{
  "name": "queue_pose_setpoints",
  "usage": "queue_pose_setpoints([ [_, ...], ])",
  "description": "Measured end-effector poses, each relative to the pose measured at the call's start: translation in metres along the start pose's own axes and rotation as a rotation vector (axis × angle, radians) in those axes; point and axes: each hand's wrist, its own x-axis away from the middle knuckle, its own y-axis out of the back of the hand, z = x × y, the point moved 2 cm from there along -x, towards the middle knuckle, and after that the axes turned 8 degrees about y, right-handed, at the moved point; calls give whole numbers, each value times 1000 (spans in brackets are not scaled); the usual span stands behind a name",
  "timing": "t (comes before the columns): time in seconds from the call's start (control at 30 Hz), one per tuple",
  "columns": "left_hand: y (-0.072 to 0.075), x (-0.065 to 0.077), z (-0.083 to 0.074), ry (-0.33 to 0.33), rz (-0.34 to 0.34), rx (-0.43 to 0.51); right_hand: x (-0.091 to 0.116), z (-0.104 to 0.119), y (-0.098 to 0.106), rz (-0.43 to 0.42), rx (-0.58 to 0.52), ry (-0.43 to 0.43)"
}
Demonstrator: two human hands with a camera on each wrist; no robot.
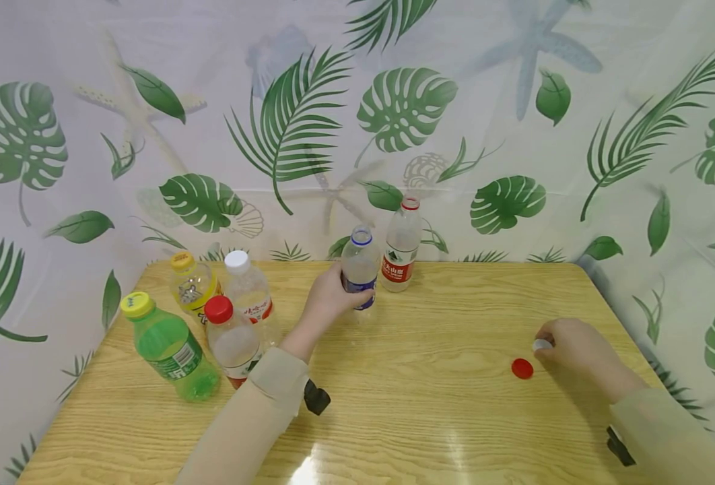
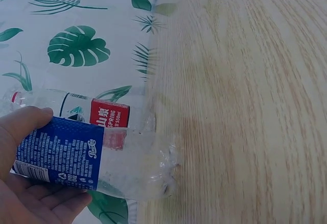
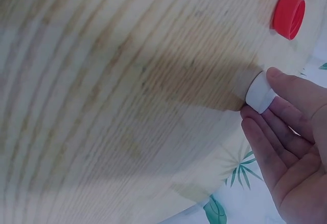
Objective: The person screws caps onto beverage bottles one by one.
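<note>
Left grip [image 1: 328, 296]: blue-labelled bottle [image 1: 360, 269] (open-mouthed, see-through) | right grip [image 1: 577, 349]: white cap [image 3: 259, 93]

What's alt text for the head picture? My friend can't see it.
A person's left hand grips an uncapped blue-labelled bottle beside an uncapped red-labelled bottle; the right hand pinches a white cap near a red cap. Four capped bottles stand on the wooden table's left side, before a leafy backdrop.

Downward head and close wrist views share the table [image 1: 430, 391].
</note>
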Motion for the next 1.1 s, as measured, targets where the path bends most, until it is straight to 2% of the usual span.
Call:
queue_pose_setpoints([
  [0.27, 0, 2, 0, -8, -4, 6, 2, 0, 2, -22, -19, -22],
  [0.77, 7, 11, -7, 37, 21, -5, 3, -5, -3, -25, -54, -27],
  [0.93, 12, 20, -17, 1, 36, -35, 3, -6, -2, -11, -66, -32],
  [1.1, 15, 34, -31, -72, 59, -34, 3, -7, -2, -11, -69, -30],
])
